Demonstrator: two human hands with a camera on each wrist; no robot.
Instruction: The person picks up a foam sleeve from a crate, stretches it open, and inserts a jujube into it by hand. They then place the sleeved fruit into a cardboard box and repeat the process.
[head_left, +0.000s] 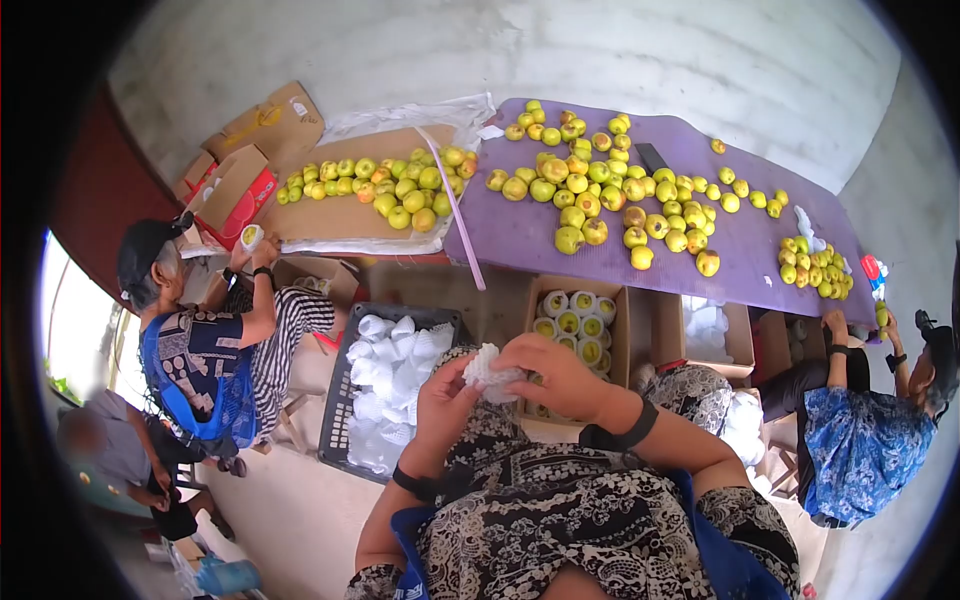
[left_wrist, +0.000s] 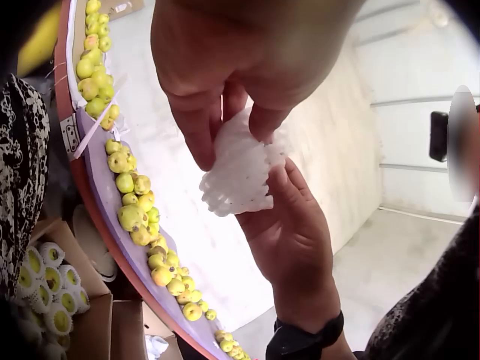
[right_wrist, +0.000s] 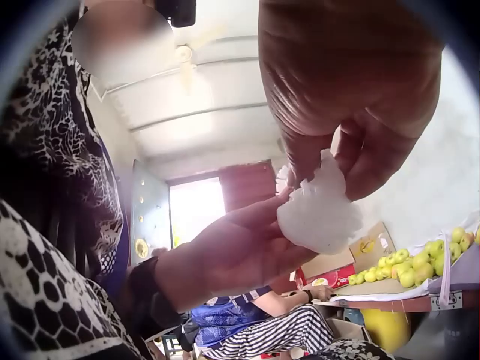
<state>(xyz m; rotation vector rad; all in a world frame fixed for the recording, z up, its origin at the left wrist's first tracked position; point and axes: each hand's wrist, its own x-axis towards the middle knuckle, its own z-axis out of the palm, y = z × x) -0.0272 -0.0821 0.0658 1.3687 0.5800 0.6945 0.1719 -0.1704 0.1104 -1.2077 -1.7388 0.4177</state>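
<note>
Both hands hold a white foam fruit net (head_left: 488,374) in front of the chest. My left hand (head_left: 446,408) pinches it from the left with thumb and fingers. From the other side, my right hand (head_left: 568,374) grips its edge. In the left wrist view the foam net (left_wrist: 241,169) hangs between the fingertips, its ribbed lower edge flared. The right wrist view shows the foam net (right_wrist: 319,214) as a rounded white shape under the fingers. I cannot tell whether fruit is inside it.
A black crate (head_left: 335,425) of foam nets stands left of my lap. Ahead, a carton (head_left: 620,330) holds netted apples. Yellow-green apples (head_left: 575,180) lie on the purple table cover (head_left: 510,245). One person (head_left: 200,350) sits at left, another (head_left: 865,430) at right.
</note>
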